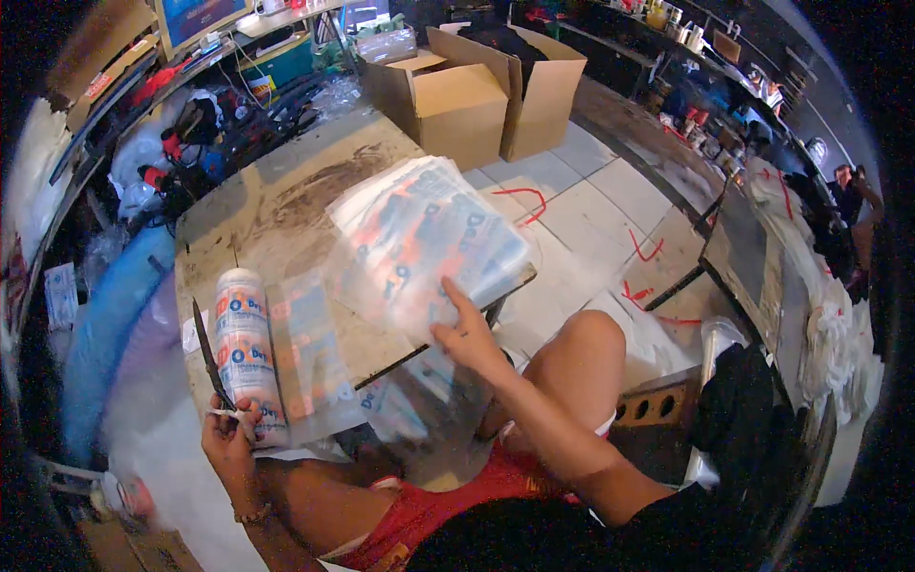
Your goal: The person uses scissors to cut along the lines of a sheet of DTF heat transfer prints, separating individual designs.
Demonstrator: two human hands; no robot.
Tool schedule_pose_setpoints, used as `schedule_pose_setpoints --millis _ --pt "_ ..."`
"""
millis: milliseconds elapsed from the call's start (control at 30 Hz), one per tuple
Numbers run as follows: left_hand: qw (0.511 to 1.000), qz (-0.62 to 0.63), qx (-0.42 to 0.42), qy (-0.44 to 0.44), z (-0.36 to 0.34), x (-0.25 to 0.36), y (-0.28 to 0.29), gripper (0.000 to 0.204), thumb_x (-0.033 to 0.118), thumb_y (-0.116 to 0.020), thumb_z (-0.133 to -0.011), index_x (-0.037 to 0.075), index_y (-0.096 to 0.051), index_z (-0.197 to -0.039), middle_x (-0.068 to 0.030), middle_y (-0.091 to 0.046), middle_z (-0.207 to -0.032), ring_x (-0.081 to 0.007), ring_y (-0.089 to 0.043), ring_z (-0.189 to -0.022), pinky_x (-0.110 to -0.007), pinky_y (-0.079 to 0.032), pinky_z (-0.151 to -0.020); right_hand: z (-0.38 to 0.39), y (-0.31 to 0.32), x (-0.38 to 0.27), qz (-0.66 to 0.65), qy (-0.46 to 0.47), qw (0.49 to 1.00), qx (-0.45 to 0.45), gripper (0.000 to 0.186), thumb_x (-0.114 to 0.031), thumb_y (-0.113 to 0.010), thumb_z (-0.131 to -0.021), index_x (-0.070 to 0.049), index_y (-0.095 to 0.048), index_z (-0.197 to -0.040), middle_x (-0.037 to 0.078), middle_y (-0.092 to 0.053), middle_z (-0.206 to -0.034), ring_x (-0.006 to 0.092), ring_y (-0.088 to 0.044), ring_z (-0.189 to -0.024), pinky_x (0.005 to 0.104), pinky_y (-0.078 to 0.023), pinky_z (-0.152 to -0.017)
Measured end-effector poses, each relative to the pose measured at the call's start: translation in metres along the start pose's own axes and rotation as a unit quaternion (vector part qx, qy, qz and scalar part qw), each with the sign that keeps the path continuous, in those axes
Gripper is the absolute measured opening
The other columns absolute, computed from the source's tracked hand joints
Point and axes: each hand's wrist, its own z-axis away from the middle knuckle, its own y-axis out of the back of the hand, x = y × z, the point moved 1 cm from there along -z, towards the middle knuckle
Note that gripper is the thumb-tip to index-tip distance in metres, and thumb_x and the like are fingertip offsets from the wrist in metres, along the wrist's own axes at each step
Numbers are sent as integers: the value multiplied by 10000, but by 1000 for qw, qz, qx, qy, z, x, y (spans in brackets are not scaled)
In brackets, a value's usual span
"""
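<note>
My left hand [232, 437] is closed round the handle of a knife [207, 348], whose long dark blade points up and away. White wrapping shows at the handle. Right beside it lies a roll of printed plastic film [246, 324], white with blue and orange print. A loose length of clear printed film [310, 348] extends from the roll's right side over the table's near edge. My right hand [467, 332] has its thumb and index finger apart, at the near edge of a stack of printed plastic sheets [434, 234]. No held object shows in it.
The worn wooden table [286, 200] carries the roll and the stack. Beyond it stand open cardboard boxes [462, 114] on a tiled floor [591, 191]. A blue plastic-wrapped bundle [114, 324] lies at left. A small side table [758, 257] stands at right, by hanging whitish plastic [820, 372].
</note>
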Motion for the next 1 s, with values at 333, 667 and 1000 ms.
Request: schedule_pose_setpoints --millis 333,667,1000 --pt "998 38 -47 -24 -1 -19 6 647 -57 -670 -809 -46 -377 -1386 -115 -617 -1072 -148 -623 -885 -249 -511 -715 -45 0 -14 -288 -201 934 67 784 3 -658 -819 -2 -241 -1483 157 -464 -1381 160 -608 -714 272 -510 -542" --pt "957 -191 47 -211 1 25 2 815 -55 -642 -749 0 -271 -1473 -189 -589 -1159 -227 -604 -969 -318 -508 -810 -19 39 -99 95 -237 933 -253 1002 -532 -692 -799 29 -209 -1474 191 -684 -830 218 -661 -629 331 -541 -565" --pt "877 -452 53 -154 -23 20 -9 961 54 -700 -663 94 -223 -1497 -290 -620 -1099 -444 -599 -998 -470 -470 -843 45 -138 -107 -56 -56 970 -230 690 -349 -733 -773 -14 -500 -1329 231 -666 -1024 307 -655 -915 405 -525 -791"
